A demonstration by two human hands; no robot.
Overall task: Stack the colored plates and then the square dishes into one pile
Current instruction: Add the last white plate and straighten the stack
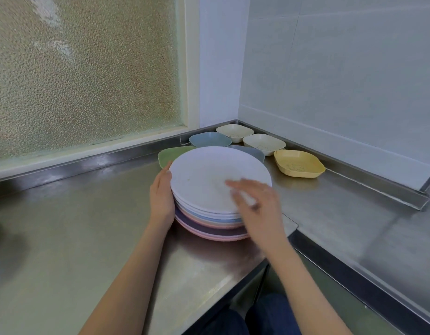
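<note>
A pile of round plates stands on the steel counter, white ones on top, then blue, pink and purple below. My left hand lies flat against the pile's left side. My right hand, blurred, hovers over the pile's front right edge with fingers apart and nothing in it. Behind the pile lie square dishes: green, blue, grey-blue, two cream ones and a yellow one.
The counter meets a frosted window at the back and a tiled wall on the right. A raised steel ledge runs along the right. The counter's front edge drops off near my legs.
</note>
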